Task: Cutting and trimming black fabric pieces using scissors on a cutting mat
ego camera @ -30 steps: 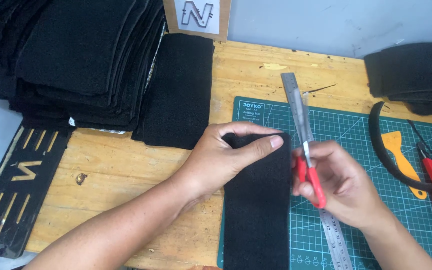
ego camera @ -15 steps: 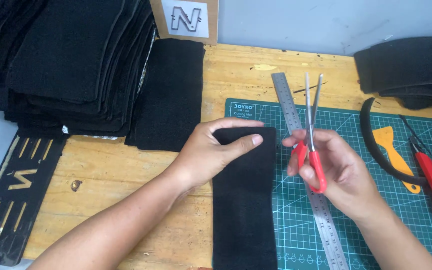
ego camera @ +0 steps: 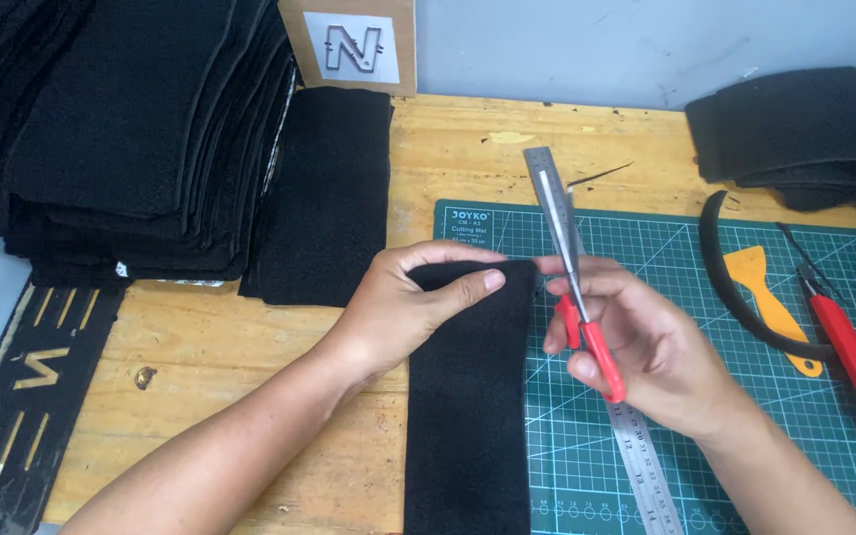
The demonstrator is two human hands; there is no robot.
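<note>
Here your left hand [ego camera: 398, 307] presses flat on the top end of a long black felt strip [ego camera: 468, 416], thumb and fingers spread over its upper edge, gripping nothing. The strip lies along the left edge of the green cutting mat [ego camera: 666, 396], reaching down to the bench's near edge. Your right hand [ego camera: 646, 347] is curled around red-handled scissors [ego camera: 572, 287], blades closed and pointing toward the bench's far edge, just beside the strip, above a steel ruler [ego camera: 641, 466].
</note>
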